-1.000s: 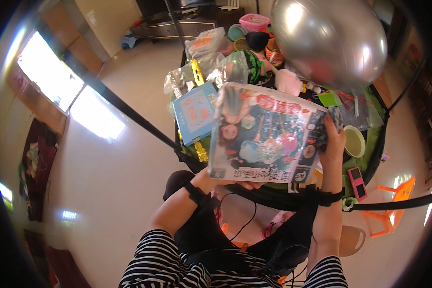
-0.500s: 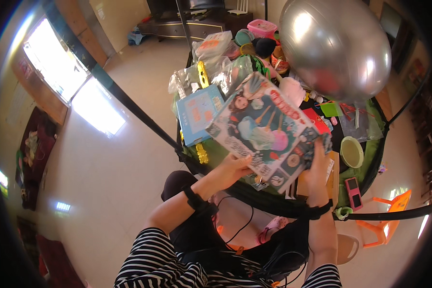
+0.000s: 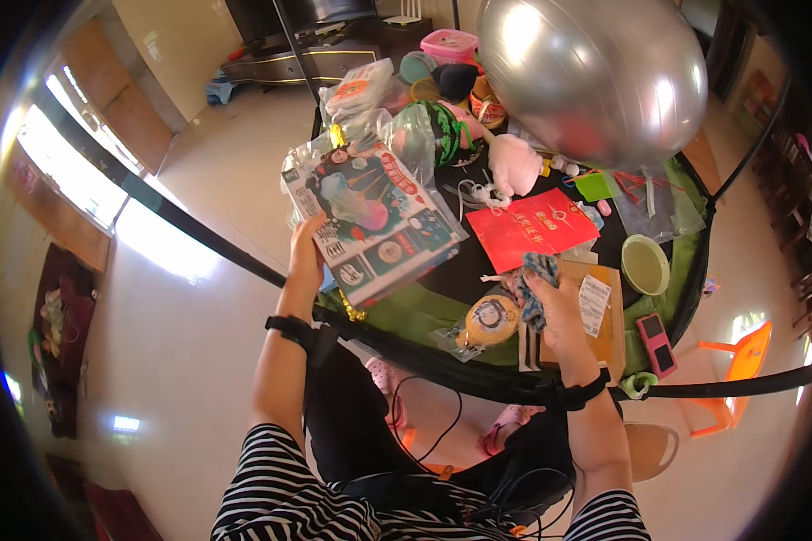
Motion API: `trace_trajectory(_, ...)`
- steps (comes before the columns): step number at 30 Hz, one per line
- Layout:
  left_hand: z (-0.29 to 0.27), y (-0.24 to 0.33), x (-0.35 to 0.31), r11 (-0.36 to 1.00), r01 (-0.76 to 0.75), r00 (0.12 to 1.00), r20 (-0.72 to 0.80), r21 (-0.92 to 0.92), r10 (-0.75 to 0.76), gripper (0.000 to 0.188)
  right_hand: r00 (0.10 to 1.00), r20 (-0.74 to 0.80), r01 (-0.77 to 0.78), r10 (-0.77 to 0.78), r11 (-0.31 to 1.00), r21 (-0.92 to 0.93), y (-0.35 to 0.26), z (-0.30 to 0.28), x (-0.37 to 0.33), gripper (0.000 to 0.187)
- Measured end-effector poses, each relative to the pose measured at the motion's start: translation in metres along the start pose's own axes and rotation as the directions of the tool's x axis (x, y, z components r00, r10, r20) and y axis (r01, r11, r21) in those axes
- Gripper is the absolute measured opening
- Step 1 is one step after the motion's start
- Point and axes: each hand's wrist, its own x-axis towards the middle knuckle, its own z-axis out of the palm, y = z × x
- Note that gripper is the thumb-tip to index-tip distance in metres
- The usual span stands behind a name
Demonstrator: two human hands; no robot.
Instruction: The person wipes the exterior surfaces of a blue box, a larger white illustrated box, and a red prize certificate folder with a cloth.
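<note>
My left hand (image 3: 307,256) grips the near left edge of a flat, colourfully printed box (image 3: 397,230), which lies tilted over the left part of the round black surface with a green rim (image 3: 397,330). Its thumb is on top; the other fingers are mostly hidden. A crumpled blue-grey patterned cloth (image 3: 539,288) is bunched in my right hand (image 3: 562,316), above a brown cardboard box (image 3: 610,340). Left of that hand sits a round yellowish item in clear wrapping (image 3: 489,321). Just beyond the cloth lies a red card (image 3: 528,233).
A large silver ball (image 3: 595,77) bulges over the far right. Clear plastic bags (image 3: 415,131) and a pink basket (image 3: 449,44) are at the back. Along the right lie a pale green bowl (image 3: 645,264) and a pink device (image 3: 656,345); an orange stool (image 3: 742,374) stands beyond the rim.
The printed box has moved left and down, out of my right hand, covering the blue box there. My right hand, still with the cloth, has shifted slightly left. The red card is now uncovered.
</note>
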Motion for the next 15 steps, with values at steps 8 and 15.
trace_trajectory(8, -0.027, -0.060, 0.042, 0.866, -0.108, 0.981, -0.091, 0.489, 0.173, 0.059, 0.983, -0.182, 0.031, -0.029, 0.999, 0.008, -0.013, -0.029, 0.009, 0.019)
trace_trajectory(15, -0.021, -0.074, 0.045, 0.903, -0.104, 0.985, -0.085, 0.418, 0.153, 0.051, 0.976, -0.217, 0.030, -0.013, 0.997, 0.076, -0.007, -0.051, 0.025, 0.027)
